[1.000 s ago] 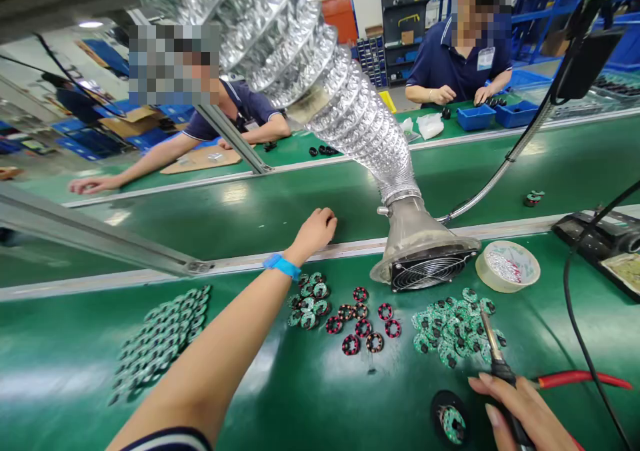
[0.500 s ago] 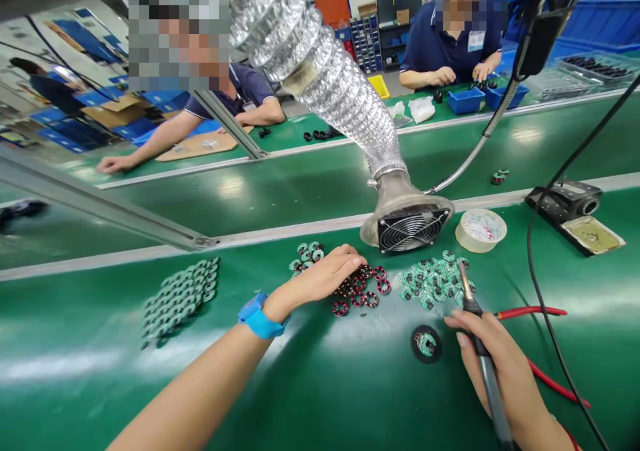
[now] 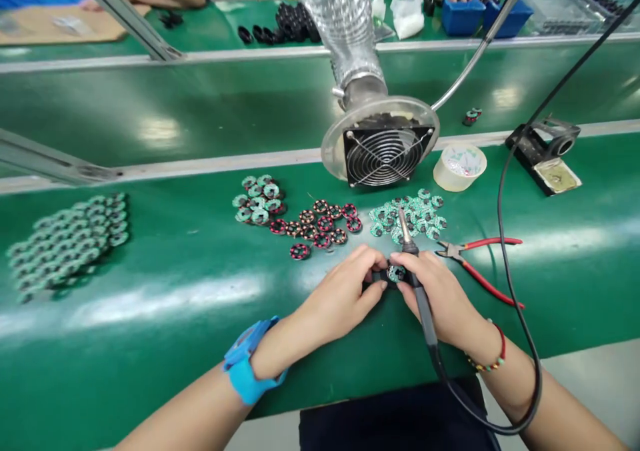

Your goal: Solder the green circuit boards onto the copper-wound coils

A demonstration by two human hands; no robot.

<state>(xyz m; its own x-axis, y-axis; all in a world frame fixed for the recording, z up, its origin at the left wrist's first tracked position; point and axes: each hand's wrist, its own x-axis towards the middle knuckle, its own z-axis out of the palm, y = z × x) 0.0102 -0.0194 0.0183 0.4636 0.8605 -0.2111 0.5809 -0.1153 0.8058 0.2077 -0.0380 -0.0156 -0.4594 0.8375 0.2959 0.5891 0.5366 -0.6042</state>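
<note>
A: State of each grip?
B: Left hand (image 3: 345,294): pinched on a black base (image 3: 379,276) bearing the green ring board (image 3: 397,274). Right hand (image 3: 443,298): closed round a soldering iron (image 3: 424,310), fingers also at the board.
A: Rest, relative to the board?
B: Diagonal cutters (image 3: 454,251) to its right on the worktop (image 3: 165,351); stator rings (image 3: 325,224) beyond, leftward; exhaust fan (image 3: 385,156) farther beyond.

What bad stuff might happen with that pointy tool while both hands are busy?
If the soldering iron is hot, its tip, aimed towards the loose green discs, might scorch or scatter them. Its cable crosses over the red-handled pliers in this view, so it might snag. The left hand and right hand work close to the iron; a slip might burn fingers.
</note>
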